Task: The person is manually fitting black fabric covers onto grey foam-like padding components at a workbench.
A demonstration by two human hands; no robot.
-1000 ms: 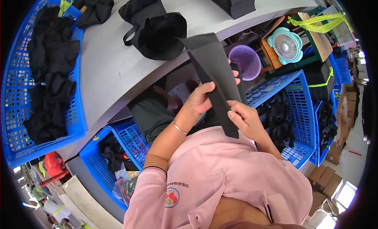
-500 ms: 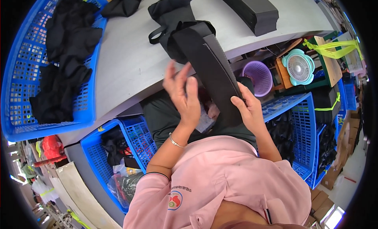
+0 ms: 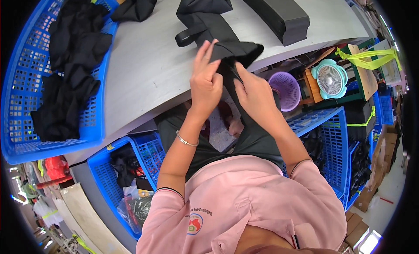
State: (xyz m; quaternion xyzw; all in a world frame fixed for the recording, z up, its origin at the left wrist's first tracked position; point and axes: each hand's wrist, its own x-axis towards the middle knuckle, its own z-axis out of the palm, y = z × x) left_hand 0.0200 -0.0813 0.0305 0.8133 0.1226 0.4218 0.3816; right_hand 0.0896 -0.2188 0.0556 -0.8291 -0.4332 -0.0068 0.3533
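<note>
So, the step in hand seems to be working at the mouth of a black pouch (image 3: 217, 27), which lies across the near edge of the bench (image 3: 144, 64) with its opening facing the wearer. The left hand (image 3: 207, 81) has its fingers stretched up against the rim; can't tell if it's actually pinching anything. The right hand (image 3: 251, 90) has thumb and fingertips closed on a dark strip (image 3: 229, 75) just off that same edge. Whether the strip is separate or part of the pouch, I can't make out.

My guess is that the next move calls for the rim held spread and a firm right pinch, since cloth this floppy would probably fold in on itself.

Material-wise, the pouch looks like smooth, matte woven stuff, creased and limp, with a strap loop (image 3: 187, 36) sticking out on its left. Toward the bench's right end there's a block-like stack (image 3: 279, 14) of dark panels, way crisper, with straight sides and fine layered edges. At the bench's left end, a blue plastic basket (image 3: 99, 127) with gridded walls holds rumpled black cloth (image 3: 72, 81), all soft folds.
</note>
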